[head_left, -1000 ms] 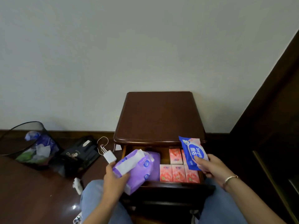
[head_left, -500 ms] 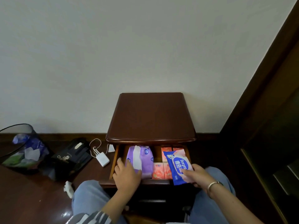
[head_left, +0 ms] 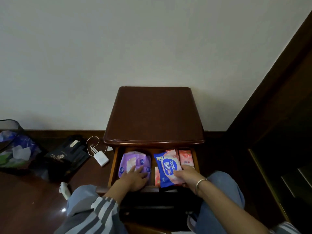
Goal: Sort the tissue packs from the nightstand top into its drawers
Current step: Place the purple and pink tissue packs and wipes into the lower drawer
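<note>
The nightstand [head_left: 154, 115] stands against the wall, and its top drawer [head_left: 112, 166] is pulled out toward the person.

Left hand [head_left: 133, 180]: reaches into the left half of the drawer. The fingers are straight and spread, and lie flat on the purple pack [head_left: 135, 157]. Nothing is gripped. The purple pack lies inside the drawer against its left wall, with its white flap facing up.

Right hand [head_left: 187, 177]: the fingers and thumb are curled round the near right edge of the blue pack [head_left: 166, 168] and grip it. The blue pack is over the right half of the drawer, printed face up, its far end tilted slightly left. It covers part of the pink packs [head_left: 185, 157], which lie flat in rows on the drawer bottom. Whether the blue pack rests on them or is held just above cannot be told. A metal bracelet [head_left: 200, 182] is on the right wrist.

Both knees, in blue jeans, flank the drawer front.

On the floor left of the nightstand: a white charger [head_left: 101, 159] with a looped cable, a black bag [head_left: 65, 157] beside it, and a waste bin [head_left: 11, 146] with a filled liner at the far left.
</note>
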